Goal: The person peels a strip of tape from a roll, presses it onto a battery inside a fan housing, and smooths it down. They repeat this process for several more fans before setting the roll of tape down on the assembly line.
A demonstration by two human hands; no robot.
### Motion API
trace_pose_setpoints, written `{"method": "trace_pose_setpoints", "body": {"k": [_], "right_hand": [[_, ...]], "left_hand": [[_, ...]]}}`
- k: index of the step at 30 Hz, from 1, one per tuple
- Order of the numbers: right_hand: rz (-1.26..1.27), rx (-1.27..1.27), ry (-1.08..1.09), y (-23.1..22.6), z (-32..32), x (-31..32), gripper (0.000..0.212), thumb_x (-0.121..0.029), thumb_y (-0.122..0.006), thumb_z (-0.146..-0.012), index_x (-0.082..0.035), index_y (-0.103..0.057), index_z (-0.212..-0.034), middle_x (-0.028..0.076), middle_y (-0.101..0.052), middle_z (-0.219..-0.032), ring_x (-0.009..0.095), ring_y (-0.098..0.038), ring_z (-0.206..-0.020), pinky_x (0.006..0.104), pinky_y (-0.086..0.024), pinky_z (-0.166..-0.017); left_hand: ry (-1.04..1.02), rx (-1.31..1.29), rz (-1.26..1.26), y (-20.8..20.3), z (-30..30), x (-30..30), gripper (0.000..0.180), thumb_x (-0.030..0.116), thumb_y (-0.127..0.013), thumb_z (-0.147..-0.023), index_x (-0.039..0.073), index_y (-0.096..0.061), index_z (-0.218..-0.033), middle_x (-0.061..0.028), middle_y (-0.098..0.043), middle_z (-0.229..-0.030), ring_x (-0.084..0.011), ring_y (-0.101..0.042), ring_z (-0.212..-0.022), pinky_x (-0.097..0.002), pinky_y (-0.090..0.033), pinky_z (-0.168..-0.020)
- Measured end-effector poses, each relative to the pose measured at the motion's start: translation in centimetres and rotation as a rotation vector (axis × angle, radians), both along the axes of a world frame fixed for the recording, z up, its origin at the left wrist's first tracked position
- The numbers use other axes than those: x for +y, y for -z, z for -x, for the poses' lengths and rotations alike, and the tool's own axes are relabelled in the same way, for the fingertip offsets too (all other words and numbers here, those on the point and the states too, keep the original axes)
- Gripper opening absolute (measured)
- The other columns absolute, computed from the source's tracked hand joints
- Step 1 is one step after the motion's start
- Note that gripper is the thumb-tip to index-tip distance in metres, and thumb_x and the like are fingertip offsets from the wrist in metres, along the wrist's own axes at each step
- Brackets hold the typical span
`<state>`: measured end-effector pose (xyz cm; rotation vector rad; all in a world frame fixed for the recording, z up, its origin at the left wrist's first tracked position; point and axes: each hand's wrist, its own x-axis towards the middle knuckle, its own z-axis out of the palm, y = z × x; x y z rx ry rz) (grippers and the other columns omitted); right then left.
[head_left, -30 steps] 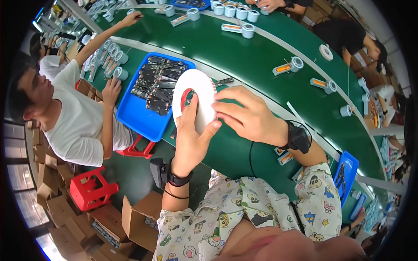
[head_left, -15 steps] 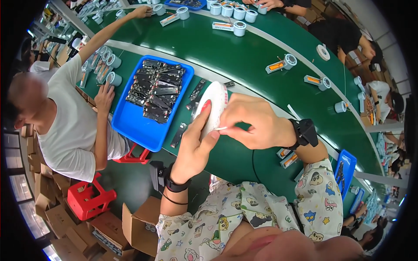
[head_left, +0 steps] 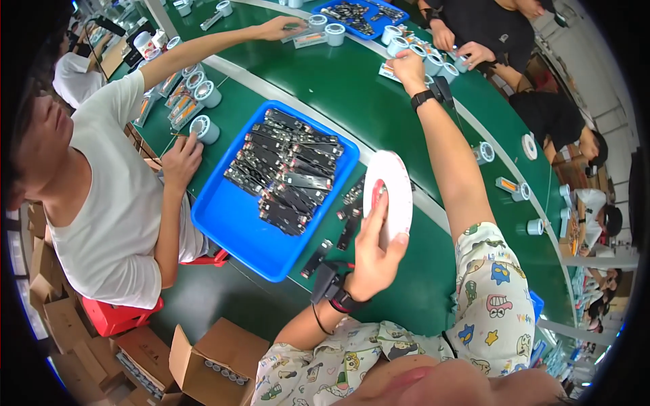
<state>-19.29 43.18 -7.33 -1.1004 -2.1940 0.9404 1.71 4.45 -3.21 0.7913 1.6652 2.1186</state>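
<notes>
My left hand is closed on a roll of white tape, its fingers through and over the core and the thumb on the near edge. My right arm stretches far across the green belt. At its end, my right hand is closed at a pale blue unit with an orange-and-white panel; the fingertips are partly hidden. Beside the left hand stands a blue tray heaped with black circuit modules. Several loose modules lie on the bench between tray and roll.
At the left, a co-worker in white reaches over the belt, the other hand at a pale blue unit. Another person's hands work across the belt. A second blue tray stands at the back. Cardboard boxes sit below, left.
My right hand has left the tape roll and reached far across to the unit on the belt. The left hand still holds the roll. The view has shifted.
</notes>
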Motion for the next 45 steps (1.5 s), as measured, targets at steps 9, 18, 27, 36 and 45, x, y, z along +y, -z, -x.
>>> {"method": "trace_pose_setpoints", "body": {"k": [9,18,27,36,45], "right_hand": [[-0.124,-0.183,0.085,1.9,4.4,0.9,0.033,-0.029,-0.077,-0.07,-0.01,-0.074,-0.096,0.017,-0.074,-0.105,0.037,-0.069,-0.102,0.0423,-0.055,-0.085],[-0.404,-0.689,-0.265,-2.4,5.6,0.1,0.025,-0.028,-0.076,-0.072,-0.007,-0.074,-0.085,0.023,-0.072,-0.1,0.041,-0.069,-0.098,0.0464,-0.055,-0.085],[-0.074,0.311,-0.862,-12.0,-21.8,-15.9,0.028,-0.004,-0.07,-0.083,-0.003,-0.065,-0.111,0.011,-0.061,-0.111,0.016,-0.062,-0.086,0.0264,-0.052,-0.071],[-0.62,0.275,-0.759,-12.7,-34.0,-23.9,0.034,-0.003,-0.079,-0.074,-0.005,-0.067,-0.106,0.01,-0.062,-0.114,0.024,-0.065,-0.083,0.0319,-0.056,-0.066],[-0.481,0.473,-0.788,-10.0,-36.9,-21.7,0.021,0.002,-0.076,-0.072,-0.005,-0.065,-0.088,0.006,-0.065,-0.1,0.022,-0.063,-0.078,0.0326,-0.051,-0.061]], "left_hand": [[0.091,-0.045,0.085,0.2,1.0,-1.7,0.072,0.016,-0.067,-0.087,-0.011,-0.037,-0.146,-0.0297,-0.054,-0.134,-0.0402,-0.054,-0.12,-0.0456,-0.043,-0.104],[0.057,0.007,0.152,-1.2,0.4,-4.0,0.073,0.018,-0.069,-0.087,-0.012,-0.037,-0.145,-0.0301,-0.054,-0.133,-0.0392,-0.056,-0.119,-0.044,-0.043,-0.105],[0.091,-0.043,0.169,-2.7,1.5,-2.6,0.072,0.013,-0.064,-0.091,-0.012,-0.031,-0.149,-0.0287,-0.048,-0.144,-0.032,-0.054,-0.126,-0.0399,-0.04,-0.109],[0.3,0.261,0.147,-2.9,-1.0,0.2,0.07,0.013,-0.055,-0.094,-0.013,-0.024,-0.151,-0.0327,-0.036,-0.15,-0.0427,-0.04,-0.138,-0.0453,-0.029,-0.116],[0.32,0.461,0.396,-3.0,-4.0,1.9,0.07,0.016,-0.051,-0.094,-0.014,-0.023,-0.15,-0.0339,-0.031,-0.154,-0.0469,-0.031,-0.143,-0.0482,-0.023,-0.118]]}}
